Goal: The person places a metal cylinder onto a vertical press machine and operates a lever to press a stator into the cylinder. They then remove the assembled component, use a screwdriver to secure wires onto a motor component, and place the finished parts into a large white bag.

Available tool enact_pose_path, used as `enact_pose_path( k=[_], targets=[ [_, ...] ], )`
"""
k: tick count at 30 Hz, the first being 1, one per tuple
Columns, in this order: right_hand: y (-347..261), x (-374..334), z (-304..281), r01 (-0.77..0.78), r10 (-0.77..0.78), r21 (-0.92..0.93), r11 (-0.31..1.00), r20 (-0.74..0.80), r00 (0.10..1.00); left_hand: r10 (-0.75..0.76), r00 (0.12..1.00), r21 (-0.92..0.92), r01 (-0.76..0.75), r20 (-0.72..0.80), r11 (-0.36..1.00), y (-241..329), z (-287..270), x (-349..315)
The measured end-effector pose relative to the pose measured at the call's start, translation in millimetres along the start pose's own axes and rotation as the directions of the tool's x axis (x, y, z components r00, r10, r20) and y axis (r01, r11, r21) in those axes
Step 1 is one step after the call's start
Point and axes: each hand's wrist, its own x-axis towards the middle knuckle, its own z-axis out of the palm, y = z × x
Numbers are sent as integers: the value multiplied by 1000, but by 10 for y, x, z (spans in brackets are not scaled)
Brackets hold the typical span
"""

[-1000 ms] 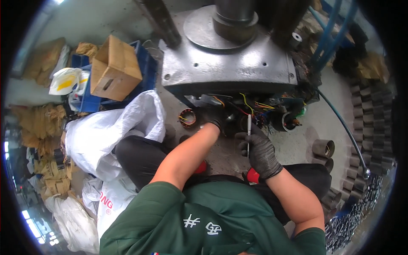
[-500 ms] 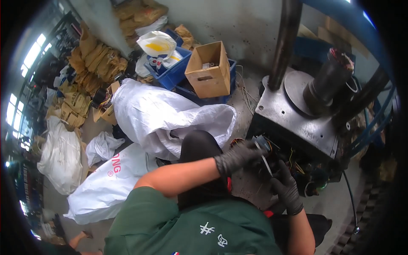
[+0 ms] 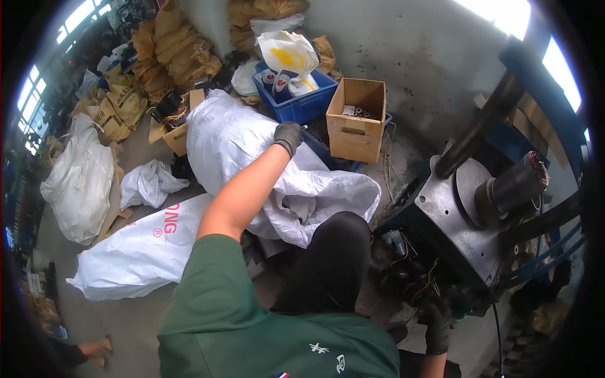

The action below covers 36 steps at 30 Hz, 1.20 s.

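My left hand (image 3: 288,138), in a dark glove, is reached out over the large white woven sack (image 3: 230,135), beside the blue bins. Its fingers are closed, and a small pale tip sticks out past them; the rest of what they hold is hidden. At the lower right, my gloved right hand (image 3: 435,322) is low beside a dark heap of wired motor parts (image 3: 403,274) at the foot of the machine. Its fingers blend into the dark parts, so their grip does not show. The sack's mouth gapes toward my knee.
A press-like machine (image 3: 463,220) with thick posts and a dark wire-topped cylinder (image 3: 513,189) stands at right. An open cardboard box (image 3: 355,140) and a blue bin (image 3: 302,107) are ahead. White sacks (image 3: 82,179) and brown bags (image 3: 179,53) lie left. Another person's feet (image 3: 101,349) show lower left.
My left hand has moved away from my right, forward and left over the sack. The pale strip between the hands is no longer there. My right hand has dropped lower. The view has shifted.
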Motion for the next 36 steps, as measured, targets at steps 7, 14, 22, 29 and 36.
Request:
enact_pose_path(
  k=[7,14,22,29,36],
  targets=[
    [207,-81,52,-56,61,94,994,-49,997,389,921,416,-344,-26,842,-348,239,807],
    [495,-26,49,-84,86,94,992,-23,996,79,993,539,-17,-93,842,-1720,-1,1248],
    [574,-25,58,-111,117,65,992,-100,988,-292,843,891,-416,453,182,-2812,590,-174],
    [724,135,168,-107,111,93,990,-42,993,-240,879,911,-404,411,80,-3134,497,93],
    [700,158,206,-214,220,134,968,-35,975,-74,960,959,-263,272,109,-3483,367,261]
  ],
)
